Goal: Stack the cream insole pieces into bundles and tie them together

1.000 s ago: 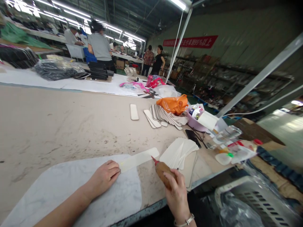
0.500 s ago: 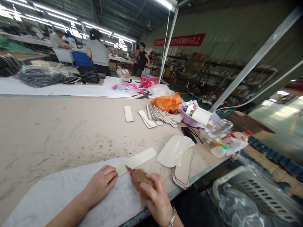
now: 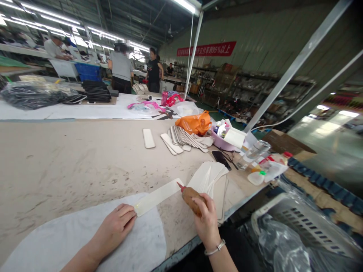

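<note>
A long white strip (image 3: 159,196) lies slanted, its near end over a pale rounded sheet (image 3: 141,238) on the table. The fingertips of my left hand (image 3: 120,223) are pressed together on the strip's left end. My right hand (image 3: 205,215) is wrapped round a brown bottle (image 3: 193,199) with a red pointed nozzle; its tip is at the strip's far right end. Fanned white pieces (image 3: 208,175) lie just beyond the bottle, partly over beige pieces (image 3: 219,192).
Farther back are a single white piece (image 3: 149,138), a row of stacked pieces (image 3: 184,138), an orange bag (image 3: 194,123), a purple basin (image 3: 224,142) and a black phone (image 3: 221,159). A grey crate (image 3: 300,223) stands beyond the table's right edge. People stand in the background.
My right hand has moved the bottle right and away along the strip, from near its left part to its far end. My left hand stays on the strip's left end. The camera view has shifted slightly.
</note>
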Available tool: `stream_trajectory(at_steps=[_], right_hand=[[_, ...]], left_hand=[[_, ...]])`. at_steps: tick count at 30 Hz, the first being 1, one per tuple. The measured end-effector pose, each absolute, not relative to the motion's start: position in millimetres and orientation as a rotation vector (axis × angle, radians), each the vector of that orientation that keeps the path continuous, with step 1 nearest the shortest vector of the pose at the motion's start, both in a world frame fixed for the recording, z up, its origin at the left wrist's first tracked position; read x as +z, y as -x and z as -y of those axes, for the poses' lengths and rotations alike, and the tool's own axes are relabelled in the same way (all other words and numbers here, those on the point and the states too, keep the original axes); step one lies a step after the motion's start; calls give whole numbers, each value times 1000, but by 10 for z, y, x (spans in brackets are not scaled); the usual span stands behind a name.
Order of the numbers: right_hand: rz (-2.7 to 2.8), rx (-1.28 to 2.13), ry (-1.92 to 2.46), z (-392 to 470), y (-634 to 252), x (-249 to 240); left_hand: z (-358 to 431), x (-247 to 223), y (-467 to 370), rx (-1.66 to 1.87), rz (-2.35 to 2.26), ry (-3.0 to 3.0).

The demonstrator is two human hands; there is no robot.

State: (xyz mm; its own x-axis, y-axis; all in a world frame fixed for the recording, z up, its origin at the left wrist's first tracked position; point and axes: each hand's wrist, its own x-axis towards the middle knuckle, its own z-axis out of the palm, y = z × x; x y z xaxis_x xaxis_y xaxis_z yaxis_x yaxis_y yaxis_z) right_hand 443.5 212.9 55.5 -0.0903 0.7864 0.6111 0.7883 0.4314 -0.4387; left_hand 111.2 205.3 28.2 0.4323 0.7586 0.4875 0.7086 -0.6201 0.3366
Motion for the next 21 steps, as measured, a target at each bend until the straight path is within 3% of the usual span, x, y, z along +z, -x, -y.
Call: stream_trajectory(at_steps=[21], right_hand=[[1850, -127, 1367, -1931, -4548, 579]], left_hand=[[-2050, 249, -1104, 957, -1329, -2639]])
